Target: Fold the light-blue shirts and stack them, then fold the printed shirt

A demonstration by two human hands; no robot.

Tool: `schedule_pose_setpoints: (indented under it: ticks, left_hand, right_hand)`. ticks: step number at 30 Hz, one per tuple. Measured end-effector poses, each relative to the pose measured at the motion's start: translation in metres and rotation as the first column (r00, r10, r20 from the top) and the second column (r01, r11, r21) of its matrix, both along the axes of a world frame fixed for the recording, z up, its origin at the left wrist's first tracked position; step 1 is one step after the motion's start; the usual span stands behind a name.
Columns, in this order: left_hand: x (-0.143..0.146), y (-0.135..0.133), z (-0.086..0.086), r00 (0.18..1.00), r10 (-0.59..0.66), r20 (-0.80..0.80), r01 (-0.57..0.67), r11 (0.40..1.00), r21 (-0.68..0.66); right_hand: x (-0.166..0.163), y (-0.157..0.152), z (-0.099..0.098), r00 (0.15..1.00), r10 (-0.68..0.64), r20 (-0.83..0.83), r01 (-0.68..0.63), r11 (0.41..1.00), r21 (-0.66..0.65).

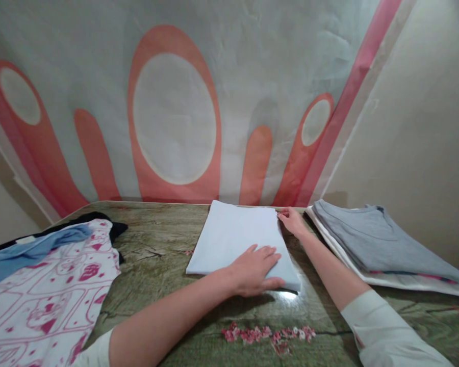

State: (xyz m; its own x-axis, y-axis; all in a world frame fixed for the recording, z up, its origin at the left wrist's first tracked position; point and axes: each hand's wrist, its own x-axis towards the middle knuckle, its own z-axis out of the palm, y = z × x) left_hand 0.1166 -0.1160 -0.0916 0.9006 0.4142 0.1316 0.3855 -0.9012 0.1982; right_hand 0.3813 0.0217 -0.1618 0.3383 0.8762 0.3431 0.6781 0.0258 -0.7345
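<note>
A pale white folded garment (pixel 229 232) lies in a neat rectangle in the middle of the table. A thin dark edge shows beneath its near right corner; what it belongs to is hidden. My left hand (pixel 257 270) rests flat on the near right part of the cloth, fingers stretched out. At the far right corner, my right hand (pixel 290 220) has its fingertips pinched together on the garment's edge.
To the right lies a stack of folded clothes with a grey T-shirt (pixel 367 237) on top. A pink-and-white printed cloth (pixel 61 285), a blue garment (pixel 34 250) and black cloth are heaped at left. The wood-patterned table (pixel 149 239) meets a backdrop (pixel 237 92) behind.
</note>
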Motion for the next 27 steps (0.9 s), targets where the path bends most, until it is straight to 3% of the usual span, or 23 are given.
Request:
schedule_pose_setpoints:
  ticks: [4,9,21,27]
  left_hand:
    - [0.012,-0.021,-0.005,0.998,-0.061,0.025,0.060,0.996,0.062]
    - [0.015,-0.022,-0.014,0.999,-0.017,0.036,0.013,0.995,0.102]
    - [0.016,-0.018,-0.016,0.995,-0.095,0.003,0.094,0.989,0.113]
    - [0.015,-0.016,-0.012,0.992,-0.127,-0.007,0.127,0.987,0.100]
  right_hand:
    - [-0.006,0.021,-0.002,0.997,-0.066,0.040,0.066,0.998,-0.011]
    - [-0.011,0.030,-0.008,0.994,-0.051,0.092,0.053,0.998,-0.015]
    - [-0.016,0.014,-0.006,0.970,-0.063,0.235,0.044,0.995,0.086]
    - [-0.021,0.003,0.009,0.956,-0.094,0.279,0.052,0.986,0.156]
